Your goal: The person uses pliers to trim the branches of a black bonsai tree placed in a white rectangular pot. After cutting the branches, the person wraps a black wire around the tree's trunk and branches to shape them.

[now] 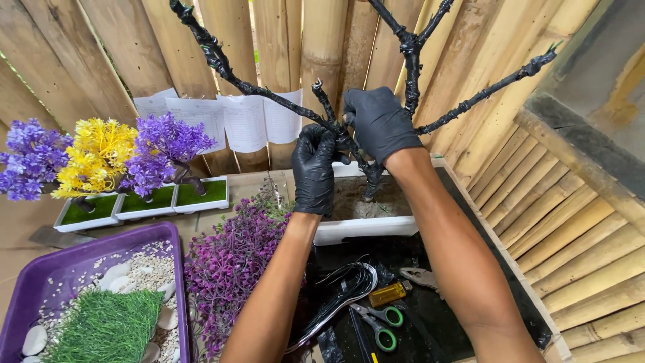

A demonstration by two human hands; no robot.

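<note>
Tree (pixel 366 161), black-wrapped, stands in the white pot (pixel 363 225) just below my grip. My left hand (pixel 314 171) clenches a branch at the fork; my right hand (pixel 379 124) closes on the trunk just above. I should brace left, bend gently.

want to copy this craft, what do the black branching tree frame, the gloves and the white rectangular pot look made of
Black branching tree frame: seemingly a stiff core wrapped in glossy black tape, lumpy ridges showing. Gloves on left hand and right hand: thin matte black rubber, probably nitrile. White rectangular pot: looks like smooth plastic.
</note>
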